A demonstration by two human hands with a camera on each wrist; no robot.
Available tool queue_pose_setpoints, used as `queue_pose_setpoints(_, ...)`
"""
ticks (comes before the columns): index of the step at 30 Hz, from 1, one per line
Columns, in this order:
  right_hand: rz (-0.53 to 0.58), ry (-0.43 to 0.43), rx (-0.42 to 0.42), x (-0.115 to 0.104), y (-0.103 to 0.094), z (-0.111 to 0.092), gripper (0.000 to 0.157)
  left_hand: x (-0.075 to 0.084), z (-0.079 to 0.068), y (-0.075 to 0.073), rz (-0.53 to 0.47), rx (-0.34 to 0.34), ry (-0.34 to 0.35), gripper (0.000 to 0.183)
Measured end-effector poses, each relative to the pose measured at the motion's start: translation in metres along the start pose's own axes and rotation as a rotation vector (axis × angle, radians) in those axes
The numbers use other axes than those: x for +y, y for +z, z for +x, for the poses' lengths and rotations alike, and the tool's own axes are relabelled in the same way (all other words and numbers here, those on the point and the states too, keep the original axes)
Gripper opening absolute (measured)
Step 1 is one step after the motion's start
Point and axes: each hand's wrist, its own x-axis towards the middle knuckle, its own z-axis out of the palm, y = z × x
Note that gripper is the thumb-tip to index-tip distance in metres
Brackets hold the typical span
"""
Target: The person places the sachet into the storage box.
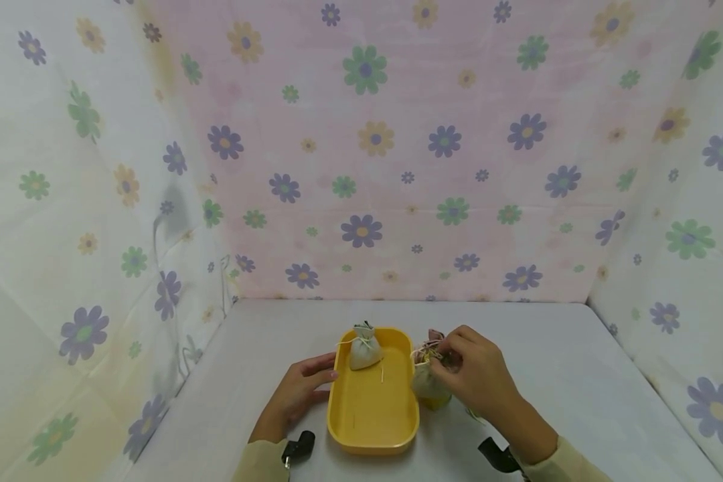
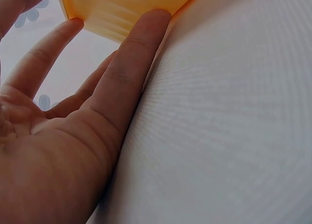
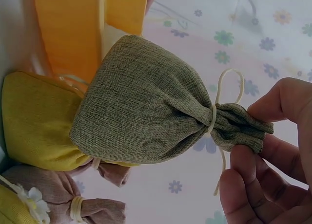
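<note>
My right hand pinches the gathered neck of a grey-green cloth drawstring pouch, tied with a pale cord. It hangs just off the right side of a yellow tray. Below it are a yellow pouch and a brownish pouch with a small white flower beside it. Inside the tray, near its far end, sits a pale pouch with a light cord. With extended fingers, my left hand touches the tray's left wall; the left wrist view shows fingertips against its side.
A white-covered table lies beneath everything. Flower-printed cloth encloses the back and both sides. Black wrist devices are on both forearms, close to the tray's near end.
</note>
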Motion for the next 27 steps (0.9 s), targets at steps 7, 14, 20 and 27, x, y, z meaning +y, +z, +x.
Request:
queue_pose_setpoints(7,0.009,-0.020,-0.009,-0.002,0.005,0.011,0.017,0.001,-0.001,0.001,-0.001,-0.005,0.000,0.055)
queue_pose_setpoints(14,0.036,-0.013,-0.023,-0.004,0.012,0.020,0.016,-0.001,0.000,0.000,0.001,-0.001,-0.004,0.054)
queue_pose_setpoints(20,0.054,-0.003,-0.047,-0.008,0.016,0.026,0.015,-0.003,0.001,-0.001,-0.002,0.001,-0.009,0.055)
queue_pose_setpoints(27,0.077,-0.026,-0.046,-0.011,0.021,0.033,0.014,-0.001,0.000,-0.002,0.003,-0.007,0.003,0.055)
